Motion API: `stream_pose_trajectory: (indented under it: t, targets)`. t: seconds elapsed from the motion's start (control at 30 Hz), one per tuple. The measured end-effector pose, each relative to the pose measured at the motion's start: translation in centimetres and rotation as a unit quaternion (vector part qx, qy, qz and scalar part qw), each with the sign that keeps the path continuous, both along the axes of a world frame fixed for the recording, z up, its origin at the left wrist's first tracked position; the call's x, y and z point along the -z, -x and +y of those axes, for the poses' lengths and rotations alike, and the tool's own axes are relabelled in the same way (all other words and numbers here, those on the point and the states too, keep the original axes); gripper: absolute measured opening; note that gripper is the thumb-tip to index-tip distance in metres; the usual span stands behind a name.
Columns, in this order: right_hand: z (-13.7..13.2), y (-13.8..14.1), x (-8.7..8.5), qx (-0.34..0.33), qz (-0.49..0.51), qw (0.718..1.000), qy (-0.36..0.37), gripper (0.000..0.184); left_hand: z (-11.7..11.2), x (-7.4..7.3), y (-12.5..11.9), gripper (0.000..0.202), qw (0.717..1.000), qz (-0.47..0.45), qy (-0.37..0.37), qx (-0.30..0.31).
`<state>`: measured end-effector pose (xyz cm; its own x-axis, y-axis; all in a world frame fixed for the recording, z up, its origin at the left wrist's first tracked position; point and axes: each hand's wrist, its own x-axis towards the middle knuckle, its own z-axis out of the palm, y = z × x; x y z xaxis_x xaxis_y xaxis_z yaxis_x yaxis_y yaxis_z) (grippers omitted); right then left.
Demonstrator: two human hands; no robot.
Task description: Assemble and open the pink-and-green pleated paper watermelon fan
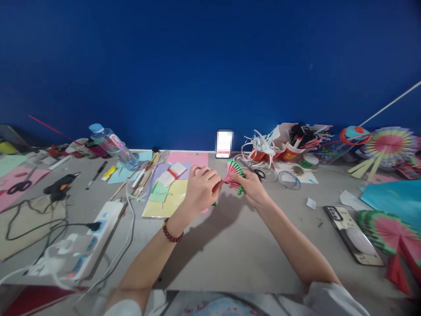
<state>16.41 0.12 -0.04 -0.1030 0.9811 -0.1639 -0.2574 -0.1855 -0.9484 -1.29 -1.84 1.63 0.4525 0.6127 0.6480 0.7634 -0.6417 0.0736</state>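
Observation:
A pleated paper fan [234, 169], pink with a green edge, is held up over the middle of the table. My right hand [253, 188] pinches its spread right half between thumb and fingers. The fingers of my left hand [204, 186] are curled round the fan's narrow middle and its left part, which the hand mostly hides. A bit of green edge shows just below that hand. Beneath the left hand lie a yellow sheet [164, 204] and a pink sheet [197, 159] of paper.
Left are a power strip [105, 224], glue gun [61, 186], scissors [21, 186] and tilted water bottle [113, 145]. A lit phone [224, 147] stands against the blue wall. Right are cups [291, 151] of tools, another phone [342, 228] and finished paper fans [388, 230].

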Motion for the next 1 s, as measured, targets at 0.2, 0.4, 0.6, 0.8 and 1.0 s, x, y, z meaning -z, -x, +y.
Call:
stream_pose_trajectory:
  t: [0.2, 0.4, 0.6, 0.8, 1.0]
  targets:
    - [0.07, -0.01, 0.01, 0.000, -0.004, 1.000, 0.000, 0.030, -0.17, -0.05, -0.16, 0.016, 0.999, 0.026, -0.016, -0.013]
    - [0.14, -0.22, -0.11, -0.001, -0.018, 1.000, -0.006, 0.031, -0.01, -0.04, 0.02, 0.014, 1.000, 0.009, 0.010, 0.009]
    - [0.08, -0.55, -0.59, -0.005, -0.043, 0.999, -0.018, 0.035, 0.19, -0.03, 0.18, 0.008, 0.998, -0.055, 0.019, 0.021]
    - [-0.17, -0.63, -0.44, -0.001, -0.038, 0.999, -0.031, 0.037, -0.02, -0.12, -0.10, 0.007, 0.996, -0.089, 0.006, 0.017]
    - [-0.70, -0.22, -0.88, 0.020, -0.042, 0.998, -0.041, 0.035, -0.11, -0.09, -0.29, 0.010, 0.996, -0.085, 0.003, 0.013]
